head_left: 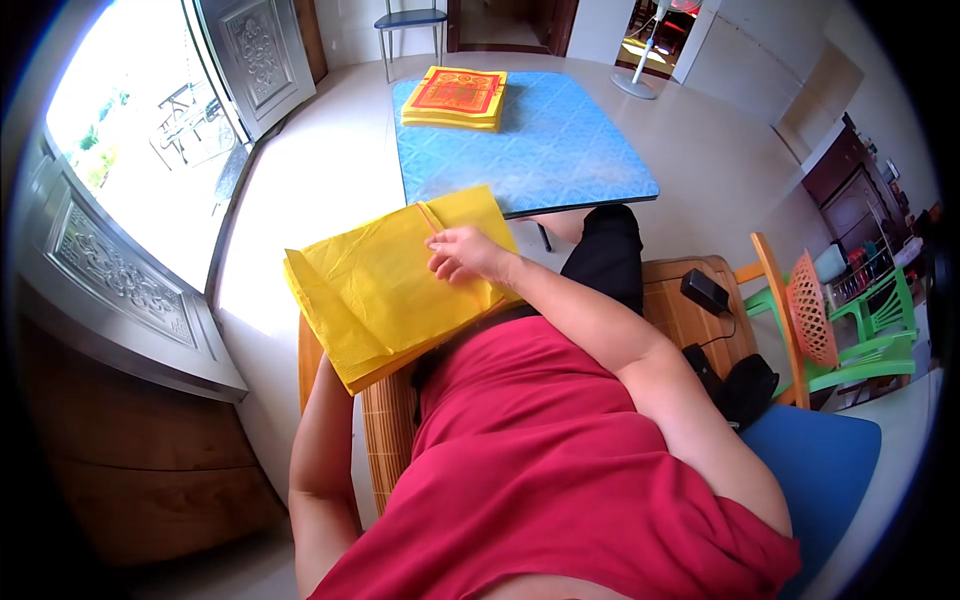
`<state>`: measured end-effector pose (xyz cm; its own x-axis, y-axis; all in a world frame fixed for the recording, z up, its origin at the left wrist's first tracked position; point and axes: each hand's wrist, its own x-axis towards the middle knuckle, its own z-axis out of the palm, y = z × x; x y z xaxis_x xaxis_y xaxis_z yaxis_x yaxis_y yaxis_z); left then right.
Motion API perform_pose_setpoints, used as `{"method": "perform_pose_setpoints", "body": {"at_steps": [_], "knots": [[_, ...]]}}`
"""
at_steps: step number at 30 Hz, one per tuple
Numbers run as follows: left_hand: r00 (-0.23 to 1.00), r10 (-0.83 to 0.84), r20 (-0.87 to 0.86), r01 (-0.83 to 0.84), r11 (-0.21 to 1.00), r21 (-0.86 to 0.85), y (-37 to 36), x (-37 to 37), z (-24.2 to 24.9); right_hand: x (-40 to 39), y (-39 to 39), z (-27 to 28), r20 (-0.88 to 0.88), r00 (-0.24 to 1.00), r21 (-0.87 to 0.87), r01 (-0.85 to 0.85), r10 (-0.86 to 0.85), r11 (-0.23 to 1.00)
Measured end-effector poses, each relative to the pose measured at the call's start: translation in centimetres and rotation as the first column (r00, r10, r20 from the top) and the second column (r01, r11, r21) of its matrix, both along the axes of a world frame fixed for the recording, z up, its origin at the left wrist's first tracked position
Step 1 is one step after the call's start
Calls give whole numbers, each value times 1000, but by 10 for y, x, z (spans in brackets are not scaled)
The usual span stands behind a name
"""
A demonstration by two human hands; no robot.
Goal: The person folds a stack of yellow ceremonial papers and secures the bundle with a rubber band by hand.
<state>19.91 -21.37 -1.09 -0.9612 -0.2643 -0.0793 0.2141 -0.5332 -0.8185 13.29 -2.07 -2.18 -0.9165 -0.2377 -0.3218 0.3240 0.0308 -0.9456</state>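
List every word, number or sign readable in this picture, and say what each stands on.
No text can be read.
Stack of printed paper on the blue table: a red and orange printed design, too small and blurred to read.
Yellow paper sheets under the right hand: plain, no print showing.
Black adapter: no legible label.

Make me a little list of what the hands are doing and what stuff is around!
right hand: right hand rests on the yellow paper stack, fingers curled at its top edge
left hand: hidden under the yellow sheets, only the arm shows
yellow paper stack: on the person's lap
table: blue table ahead
on the table: printed paper pile, red and yellow, at the far corner
beside the person: green chair
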Motion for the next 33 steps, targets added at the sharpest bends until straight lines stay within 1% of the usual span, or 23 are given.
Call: {"method": "perform_pose_setpoints", "body": {"at_steps": [2,5,6,7,9,11,15,18,21,22,23,25,26,29,30,31,32,33], "knots": [[1000,7,-3,-7,1000,5,1,-1,3,3,-6,7,-66,997,114,-30,37,993],[1000,22,0,-22,1000,15,3,-2,4,14,-22,21,-214,963,419,-61,164,906],[1000,30,4,-30,999,19,5,-1,5,14,-28,14,-411,873,522,-12,264,853],[999,41,9,-41,999,23,4,-2,4,20,-35,12,-471,823,559,-2,319,829],[997,69,18,-70,997,28,2,2,3,40,-58,34,-573,697,621,25,431,784],[994,103,23,-104,994,28,16,12,5,51,-78,46,-541,752,586,16,377,810],[988,153,23,-154,988,23,5,23,2,65,-109,77,-482,835,497,10,266,868],[987,160,21,-160,987,24,11,23,5,78,-124,84,-496,822,623,112,280,774],[987,158,13,-159,987,30,29,1,19,81,-128,81,-486,799,707,122,353,697],[987,158,10,-159,987,34,29,4,19,75,-129,65,-517,790,645,107,330,756],[987,158,6,-158,987,38,29,17,16,78,-130,67,-468,807,679,66,361,731],[988,152,-2,-151,987,49,31,5,21,86,-130,70,-363,834,739,-13,414,674],[989,145,-4,-145,988,55,26,9,19,89,-137,57,-468,801,671,48,374,740],[994,113,-15,-111,991,69,27,20,16,88,-146,62,-319,801,805,-54,507,591],[995,99,-21,-98,993,72,31,18,18,91,-147,74,-292,819,815,-59,495,577],[995,99,-30,-101,988,-118,25,11,10,88,-145,75,-299,823,814,-44,482,579],[994,98,-40,-105,946,-306,10,0,-5,86,-143,76,-315,827,799,-34,466,601],[994,97,-51,-110,868,-484,4,-3,-2,83,-142,75,-330,830,782,-27,450,623]]}}
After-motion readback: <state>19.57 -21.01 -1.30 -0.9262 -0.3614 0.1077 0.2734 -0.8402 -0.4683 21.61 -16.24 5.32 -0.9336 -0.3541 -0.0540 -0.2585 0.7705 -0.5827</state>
